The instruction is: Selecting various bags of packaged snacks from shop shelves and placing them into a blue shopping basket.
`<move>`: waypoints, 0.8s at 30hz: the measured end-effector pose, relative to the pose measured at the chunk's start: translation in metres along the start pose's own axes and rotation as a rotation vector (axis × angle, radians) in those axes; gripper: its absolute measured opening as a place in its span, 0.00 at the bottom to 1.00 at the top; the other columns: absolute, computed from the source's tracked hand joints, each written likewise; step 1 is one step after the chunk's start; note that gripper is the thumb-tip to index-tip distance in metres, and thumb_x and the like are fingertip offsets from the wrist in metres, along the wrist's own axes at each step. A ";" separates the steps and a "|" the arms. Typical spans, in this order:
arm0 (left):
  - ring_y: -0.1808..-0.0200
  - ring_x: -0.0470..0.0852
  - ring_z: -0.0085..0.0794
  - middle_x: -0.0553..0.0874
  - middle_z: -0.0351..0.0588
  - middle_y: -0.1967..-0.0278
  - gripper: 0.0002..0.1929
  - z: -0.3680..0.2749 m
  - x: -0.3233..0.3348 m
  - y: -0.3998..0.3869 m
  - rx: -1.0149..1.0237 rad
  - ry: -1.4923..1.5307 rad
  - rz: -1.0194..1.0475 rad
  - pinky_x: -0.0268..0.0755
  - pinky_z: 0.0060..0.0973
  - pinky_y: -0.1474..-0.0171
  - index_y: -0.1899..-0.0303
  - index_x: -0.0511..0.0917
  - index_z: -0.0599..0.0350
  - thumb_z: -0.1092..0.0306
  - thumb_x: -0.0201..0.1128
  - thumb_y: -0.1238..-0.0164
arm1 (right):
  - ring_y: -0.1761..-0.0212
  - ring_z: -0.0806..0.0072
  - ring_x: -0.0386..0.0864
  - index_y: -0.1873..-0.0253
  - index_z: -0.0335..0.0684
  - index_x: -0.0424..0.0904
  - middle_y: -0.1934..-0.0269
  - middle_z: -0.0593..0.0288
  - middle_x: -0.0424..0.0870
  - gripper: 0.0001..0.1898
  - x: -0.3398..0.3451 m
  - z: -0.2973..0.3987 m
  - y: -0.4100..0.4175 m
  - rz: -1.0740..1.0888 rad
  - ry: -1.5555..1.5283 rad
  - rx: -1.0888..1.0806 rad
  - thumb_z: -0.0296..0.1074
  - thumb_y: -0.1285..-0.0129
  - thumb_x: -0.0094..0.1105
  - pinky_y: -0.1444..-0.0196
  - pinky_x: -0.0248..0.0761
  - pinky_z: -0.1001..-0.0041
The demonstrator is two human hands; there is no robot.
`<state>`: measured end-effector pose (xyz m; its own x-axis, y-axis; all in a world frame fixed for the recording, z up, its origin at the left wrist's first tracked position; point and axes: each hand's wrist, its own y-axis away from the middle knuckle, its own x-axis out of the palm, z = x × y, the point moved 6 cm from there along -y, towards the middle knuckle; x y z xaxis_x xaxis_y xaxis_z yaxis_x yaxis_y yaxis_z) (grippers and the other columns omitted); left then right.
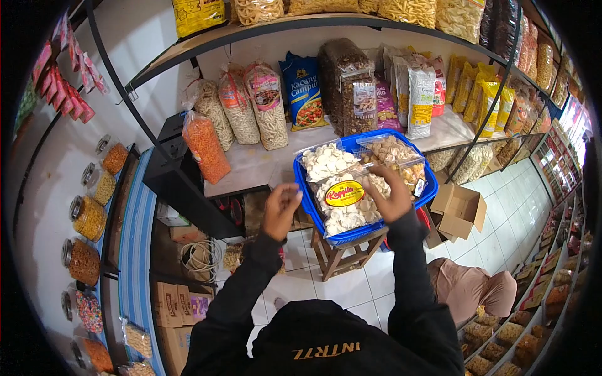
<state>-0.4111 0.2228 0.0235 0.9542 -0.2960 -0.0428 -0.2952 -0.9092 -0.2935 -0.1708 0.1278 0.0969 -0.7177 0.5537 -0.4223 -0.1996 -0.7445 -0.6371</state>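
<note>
A blue plastic basket (304,207) stands on a wooden stool (333,261) in front of me, loaded with clear bags of snacks. Nearest me in it lies a bag of white crackers (345,218) with a yellow and red label. Behind are another bag of white pieces (328,159) and a bag of light brown snacks (394,149). My left hand (281,211) is beside the basket's left rim, fingers bent and apart, with nothing seen in it. Over the front bag's right side is my right hand (389,195), thumb and fingers spread; whether it touches the plastic is unclear.
Bagged snacks, including a blue bag (303,91), line the shelf (244,169) behind the basket. A black cabinet (188,188) stands left, near lidded jars (87,223). At right are an open cardboard box (456,211) and another person (470,286) beside snack racks.
</note>
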 end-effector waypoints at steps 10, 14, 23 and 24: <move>0.62 0.80 0.24 0.81 0.43 0.62 0.08 0.076 -0.054 0.226 -0.562 0.262 -0.115 0.72 0.21 0.58 0.56 0.75 0.61 0.70 0.57 0.33 | 0.60 0.78 0.79 0.52 0.32 0.76 0.64 0.60 0.82 0.10 0.121 0.049 0.147 0.670 -0.856 0.592 0.27 0.37 0.57 0.56 0.70 0.78; 0.62 0.80 0.27 0.81 0.47 0.62 0.10 0.089 -0.103 0.294 -0.503 0.175 -0.371 0.74 0.25 0.57 0.54 0.75 0.63 0.67 0.57 0.31 | 0.60 0.77 0.79 0.51 0.34 0.75 0.64 0.60 0.82 0.10 0.211 0.053 0.214 0.992 -0.891 0.747 0.28 0.36 0.56 0.58 0.72 0.78; 0.67 0.80 0.25 0.83 0.42 0.65 0.11 0.098 -0.254 0.427 -0.551 0.306 -0.890 0.69 0.21 0.65 0.56 0.76 0.56 0.61 0.60 0.34 | 0.64 0.78 0.79 0.51 0.36 0.76 0.66 0.62 0.81 0.10 0.371 0.145 0.274 1.438 -0.719 0.493 0.30 0.36 0.55 0.63 0.72 0.78; 0.67 0.80 0.24 0.83 0.42 0.65 0.11 0.098 -0.270 0.445 -0.508 0.277 -0.916 0.68 0.21 0.65 0.56 0.76 0.56 0.61 0.60 0.35 | 0.64 0.79 0.79 0.51 0.36 0.75 0.66 0.62 0.81 0.10 0.388 0.160 0.283 1.476 -0.705 0.445 0.30 0.36 0.55 0.63 0.72 0.79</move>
<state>-0.7953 -0.0728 -0.1887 0.7969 0.5596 0.2274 0.4783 -0.8145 0.3282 -0.6129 0.0725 -0.1436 -0.5610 -0.8276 -0.0212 0.7920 -0.5439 0.2774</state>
